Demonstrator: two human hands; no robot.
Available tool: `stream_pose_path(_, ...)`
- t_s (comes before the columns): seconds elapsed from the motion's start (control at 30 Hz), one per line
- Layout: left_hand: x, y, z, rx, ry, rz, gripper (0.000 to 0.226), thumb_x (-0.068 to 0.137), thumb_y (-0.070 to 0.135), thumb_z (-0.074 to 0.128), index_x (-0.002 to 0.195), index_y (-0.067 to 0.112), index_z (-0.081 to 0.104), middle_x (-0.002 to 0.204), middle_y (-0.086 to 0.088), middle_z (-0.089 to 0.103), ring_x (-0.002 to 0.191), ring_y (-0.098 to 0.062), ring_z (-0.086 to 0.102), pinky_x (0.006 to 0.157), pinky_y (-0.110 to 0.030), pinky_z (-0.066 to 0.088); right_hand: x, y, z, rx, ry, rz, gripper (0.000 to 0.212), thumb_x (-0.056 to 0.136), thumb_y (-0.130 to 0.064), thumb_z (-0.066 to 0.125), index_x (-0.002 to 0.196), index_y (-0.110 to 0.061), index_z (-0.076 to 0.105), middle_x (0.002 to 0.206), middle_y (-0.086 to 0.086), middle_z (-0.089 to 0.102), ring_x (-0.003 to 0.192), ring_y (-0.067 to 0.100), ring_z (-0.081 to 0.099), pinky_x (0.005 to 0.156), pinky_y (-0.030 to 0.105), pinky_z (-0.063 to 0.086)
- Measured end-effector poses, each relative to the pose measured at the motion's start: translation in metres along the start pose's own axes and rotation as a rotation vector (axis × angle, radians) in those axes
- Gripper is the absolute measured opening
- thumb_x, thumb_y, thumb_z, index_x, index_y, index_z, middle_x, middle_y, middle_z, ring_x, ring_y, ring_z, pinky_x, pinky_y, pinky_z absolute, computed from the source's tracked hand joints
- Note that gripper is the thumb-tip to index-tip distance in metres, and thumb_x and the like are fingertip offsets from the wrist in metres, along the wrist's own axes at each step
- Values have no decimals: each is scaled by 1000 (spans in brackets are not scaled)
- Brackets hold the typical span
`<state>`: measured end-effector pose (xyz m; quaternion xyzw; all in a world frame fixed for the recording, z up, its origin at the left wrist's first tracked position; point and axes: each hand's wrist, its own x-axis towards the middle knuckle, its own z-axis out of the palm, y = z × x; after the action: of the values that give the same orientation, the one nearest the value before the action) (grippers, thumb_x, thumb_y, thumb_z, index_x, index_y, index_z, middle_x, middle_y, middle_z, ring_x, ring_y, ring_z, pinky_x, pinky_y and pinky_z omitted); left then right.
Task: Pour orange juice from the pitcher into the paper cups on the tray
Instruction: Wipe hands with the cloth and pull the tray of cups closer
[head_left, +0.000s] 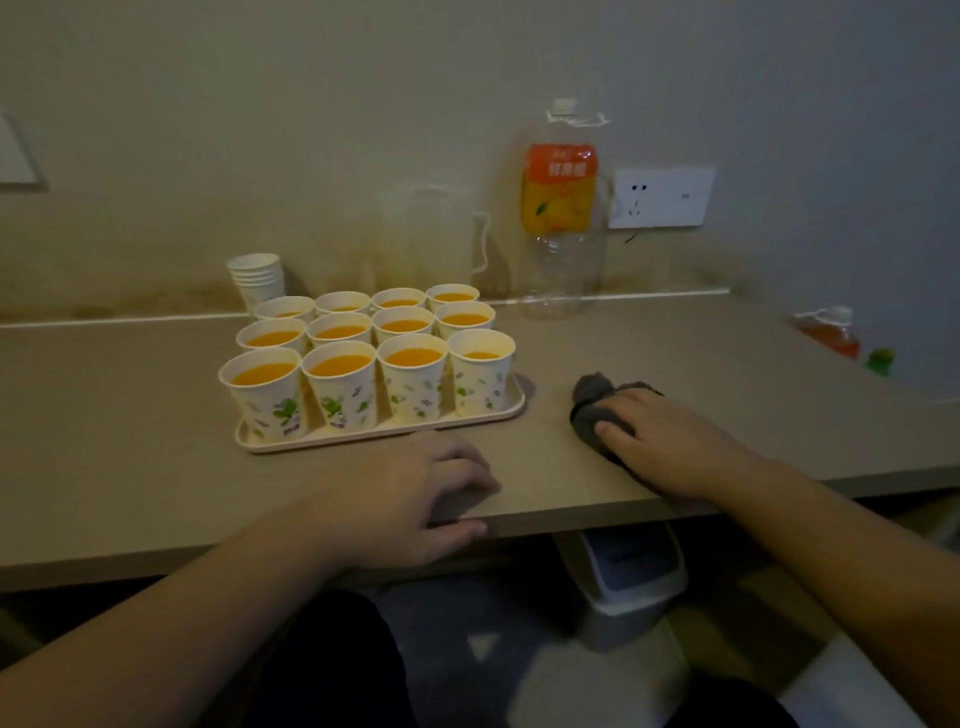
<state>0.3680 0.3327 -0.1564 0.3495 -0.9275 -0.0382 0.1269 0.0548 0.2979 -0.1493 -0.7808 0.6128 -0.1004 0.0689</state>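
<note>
All twelve cups (363, 353) on tray (511, 410) hold juice; pouring looks done. Pitcher (428, 239) behind tray, empty. Right hand (670, 441) presses flat on cloth (592, 402) right of tray; left hand (415, 493) relaxed, holding nothing.

- Twelve paper cups (337, 387) of orange juice stood on the tray (511, 410).
- The clear pitcher (431, 239) stood behind, near the wall.
- The right hand (670, 441) pressed flat on a grey cloth (592, 400).
- The left hand (415, 493) rested at the table (130, 457) edge.

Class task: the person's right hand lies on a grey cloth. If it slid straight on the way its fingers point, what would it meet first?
The right hand points up-left across the grey cloth. Going straight on, it would probably first meet the right end of the tray, beside the front-right paper cup; depth is unclear.
</note>
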Motion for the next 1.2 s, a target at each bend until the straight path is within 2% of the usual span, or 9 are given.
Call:
stream_pose_path(0.17,35,4,-1,-6,-83,72,50,92,63,59,136,40,59,141,21,48,127,2,45,108,-29,43,4,-25,15,67,34,-100,43,101,-49,42,140,-33,50,147,-7,45,131,14,42,107,33,36)
stream_pose_path(0.3,53,7,1,-14,-113,120,52,91,61,62,138,39,59,143,18,48,129,1,43,110,-27,40,-14,15,1,51,-48,-138,44,101,-50,44,142,-38,49,149,-17,39,134,4,36,109,25,29)
stream_pose_path(0.43,65,9,1,-7,-134,143,54,91,61,64,140,39,57,144,18,46,131,1,39,112,-27,38,33,31,-3,67,-2,-9,44,101,-50,43,142,-35,49,150,-9,42,133,12,40,108,31,34)
stream_pose_path(0.53,63,8,3,-24,-132,138,54,90,63,63,140,41,56,145,20,44,131,3,37,112,-26,36,31,7,11,75,34,-80,46,99,-53,43,142,-38,48,151,-10,41,135,13,38,111,36,35)
stream_pose_path(0.67,65,4,3,-62,-127,135,56,91,71,54,138,43,57,144,23,45,130,4,38,111,-28,38,2,28,1,45,-45,-144,46,99,-56,44,143,-42,46,152,-20,34,137,4,32,113,29,30)
stream_pose_path(0.87,103,12,6,-56,-101,158,56,92,74,48,134,40,61,140,18,51,125,0,46,103,-33,46,77,44,2,-3,13,-41,44,98,-55,39,135,-39,54,144,-7,49,130,17,45,108,40,40)
stream_pose_path(1.0,122,15,10,-59,-103,186,53,93,73,49,133,40,62,137,17,51,123,0,46,99,-31,48,57,39,5,59,-22,-234,41,96,-54,45,135,-42,54,142,-24,41,132,-1,35,109,25,31)
stream_pose_path(1.07,133,17,9,-60,-117,204,53,94,73,48,134,40,60,137,19,50,124,1,44,99,-30,47,53,60,-11,43,-109,-217,41,99,-48,50,140,-41,51,140,-28,34,131,-7,29,108,18,23)
stream_pose_path(1.2,167,22,12,-68,-121,215,52,94,69,50,132,35,63,135,14,54,124,-3,46,100,-35,48,99,93,-27,35,-100,-102,40,101,-45,48,140,-36,53,150,-12,42,136,9,38,112,27,28)
